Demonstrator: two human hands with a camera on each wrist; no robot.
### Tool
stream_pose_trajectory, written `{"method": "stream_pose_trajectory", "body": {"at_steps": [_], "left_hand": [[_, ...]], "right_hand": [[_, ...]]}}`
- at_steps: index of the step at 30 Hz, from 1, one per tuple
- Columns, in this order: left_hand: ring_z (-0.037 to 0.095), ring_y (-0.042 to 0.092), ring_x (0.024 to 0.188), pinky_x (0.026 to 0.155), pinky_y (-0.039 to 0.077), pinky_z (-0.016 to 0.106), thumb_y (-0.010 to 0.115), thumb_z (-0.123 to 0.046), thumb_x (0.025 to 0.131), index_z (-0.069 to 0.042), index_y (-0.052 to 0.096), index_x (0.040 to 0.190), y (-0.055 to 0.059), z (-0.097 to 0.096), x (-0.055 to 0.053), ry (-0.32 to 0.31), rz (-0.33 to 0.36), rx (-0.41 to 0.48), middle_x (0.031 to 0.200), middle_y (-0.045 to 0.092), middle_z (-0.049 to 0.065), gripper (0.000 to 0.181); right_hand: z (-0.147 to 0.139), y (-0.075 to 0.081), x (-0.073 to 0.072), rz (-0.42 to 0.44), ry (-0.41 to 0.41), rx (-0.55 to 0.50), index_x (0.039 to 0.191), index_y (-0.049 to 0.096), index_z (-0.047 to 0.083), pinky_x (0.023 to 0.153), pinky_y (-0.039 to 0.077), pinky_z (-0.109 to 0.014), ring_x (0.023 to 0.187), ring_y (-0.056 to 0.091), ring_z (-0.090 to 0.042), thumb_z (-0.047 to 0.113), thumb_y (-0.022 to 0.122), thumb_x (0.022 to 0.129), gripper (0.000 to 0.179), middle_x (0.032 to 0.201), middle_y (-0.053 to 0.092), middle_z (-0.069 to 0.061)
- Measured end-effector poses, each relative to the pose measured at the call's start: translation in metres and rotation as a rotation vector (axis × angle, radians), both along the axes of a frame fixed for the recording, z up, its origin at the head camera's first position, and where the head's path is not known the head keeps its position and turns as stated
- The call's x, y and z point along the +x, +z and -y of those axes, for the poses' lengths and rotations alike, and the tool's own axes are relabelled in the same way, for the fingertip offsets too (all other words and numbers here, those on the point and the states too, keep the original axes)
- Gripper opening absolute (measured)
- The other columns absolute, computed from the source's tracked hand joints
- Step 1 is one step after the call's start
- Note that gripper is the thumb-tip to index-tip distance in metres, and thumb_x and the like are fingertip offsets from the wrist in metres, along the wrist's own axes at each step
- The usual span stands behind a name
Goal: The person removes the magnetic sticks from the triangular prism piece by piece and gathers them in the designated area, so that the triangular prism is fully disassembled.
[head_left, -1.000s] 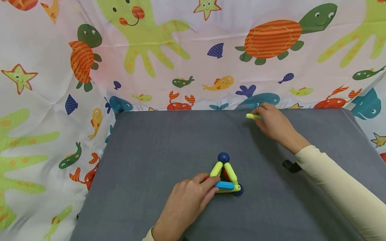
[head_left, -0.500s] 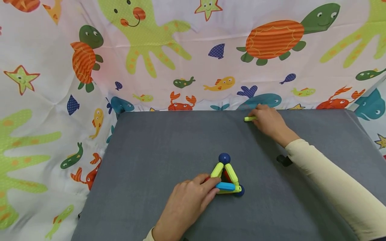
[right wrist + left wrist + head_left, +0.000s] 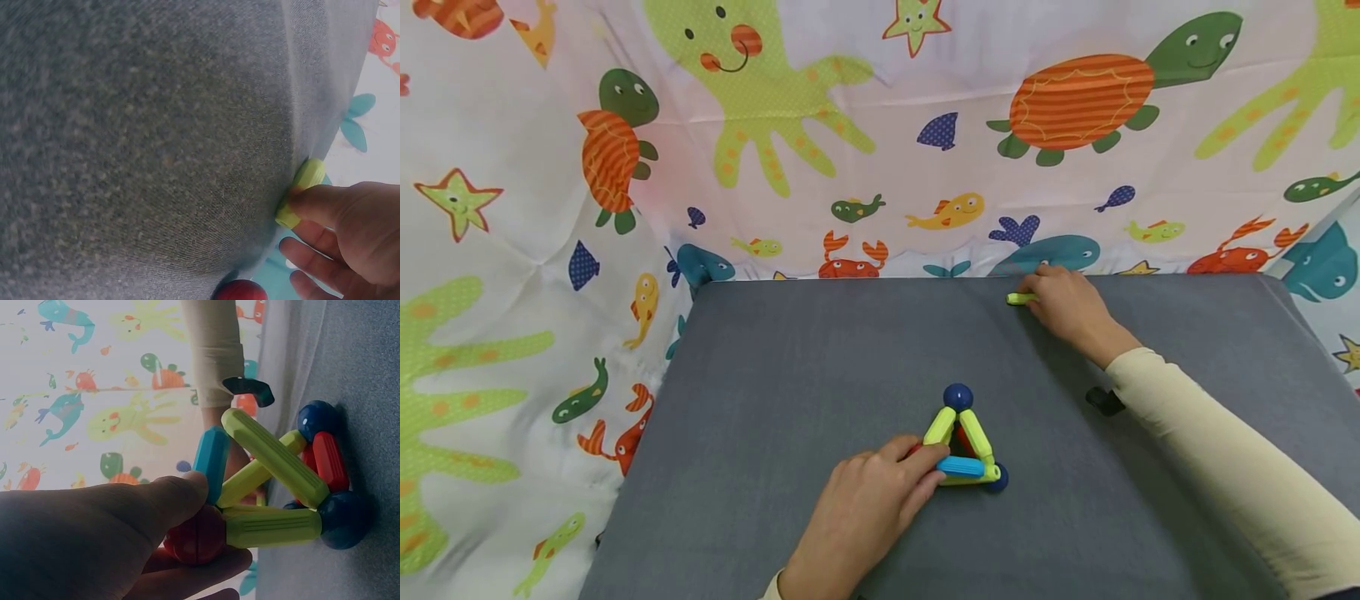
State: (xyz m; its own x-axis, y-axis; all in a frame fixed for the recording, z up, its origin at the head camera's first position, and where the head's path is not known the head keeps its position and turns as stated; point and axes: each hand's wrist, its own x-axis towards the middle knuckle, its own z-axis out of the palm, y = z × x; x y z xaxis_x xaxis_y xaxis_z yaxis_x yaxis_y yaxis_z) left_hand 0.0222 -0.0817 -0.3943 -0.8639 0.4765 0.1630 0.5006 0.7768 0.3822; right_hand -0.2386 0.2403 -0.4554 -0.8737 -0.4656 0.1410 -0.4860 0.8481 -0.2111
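Note:
My left hand (image 3: 868, 500) grips a corner of a small frame built of toy building sticks and balls. In the left wrist view, its thumb and fingers are around a red ball (image 3: 197, 536). A blue stick (image 3: 961, 467) and yellow-green sticks (image 3: 272, 528) meet there. Dark blue balls (image 3: 958, 397) form other corners, and red sticks (image 3: 331, 461) lie low on the far side. Near the table's back edge, my right hand (image 3: 1070, 308) pinches a loose yellow-green stick (image 3: 300, 192) between thumb and fingers, against or just above the cloth.
Grey cloth covers the table (image 3: 790, 367). A second red ball (image 3: 240, 290) shows at the bottom of the right wrist view. A printed sea-animal curtain (image 3: 850, 108) hangs behind and at the left. A black device (image 3: 1105, 402) sits under the right wrist.
My right hand has come slightly down and to the left with the yellow-green stick, then nearly stopped. The left hand and the frame have stayed in place.

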Motion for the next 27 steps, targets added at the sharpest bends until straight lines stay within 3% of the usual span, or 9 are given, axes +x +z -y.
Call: {"method": "stream_pose_trajectory", "body": {"at_steps": [7,15,20,27], "left_hand": [[0.005,0.067,0.074,0.064,0.056,0.022,0.073,-0.032,0.102,-0.027,0.075,0.128,0.000,0.000,0.000,0.000,0.009,0.001,0.114,0.073,-0.003,0.026],[0.004,0.065,0.071,0.061,0.054,0.021,0.075,-0.030,0.101,-0.027,0.075,0.128,-0.001,0.001,0.000,-0.002,-0.005,0.014,0.112,0.073,-0.003,0.026],[0.004,0.064,0.071,0.062,0.054,0.021,0.075,-0.031,0.101,-0.027,0.075,0.128,-0.002,0.002,0.000,0.005,0.003,0.016,0.113,0.073,-0.003,0.027],[0.003,0.063,0.070,0.061,0.054,0.020,0.075,-0.032,0.101,-0.027,0.075,0.127,-0.002,0.000,0.000,0.000,0.003,0.013,0.112,0.072,-0.004,0.027]], "right_hand": [[0.001,0.006,0.004,-0.018,0.000,-0.002,0.116,0.077,-0.001,0.085,0.054,-0.059,0.097,0.066,-0.040,0.004,0.078,0.093,0.024,0.106,0.070,-0.019],[0.004,0.047,0.033,-0.068,0.003,-0.050,0.123,0.076,0.002,0.084,0.054,-0.059,0.105,0.066,-0.039,0.008,0.082,0.092,0.032,0.114,0.071,-0.018],[0.008,0.070,0.064,-0.072,0.044,-0.080,0.123,0.076,0.007,0.083,0.057,-0.053,0.100,0.068,-0.031,0.014,0.080,0.094,0.030,0.113,0.073,-0.012],[0.018,0.083,0.130,-0.013,0.140,-0.136,0.124,0.076,0.014,0.089,0.060,-0.051,0.109,0.069,-0.025,0.019,0.082,0.094,0.031,0.119,0.074,-0.004]]}}
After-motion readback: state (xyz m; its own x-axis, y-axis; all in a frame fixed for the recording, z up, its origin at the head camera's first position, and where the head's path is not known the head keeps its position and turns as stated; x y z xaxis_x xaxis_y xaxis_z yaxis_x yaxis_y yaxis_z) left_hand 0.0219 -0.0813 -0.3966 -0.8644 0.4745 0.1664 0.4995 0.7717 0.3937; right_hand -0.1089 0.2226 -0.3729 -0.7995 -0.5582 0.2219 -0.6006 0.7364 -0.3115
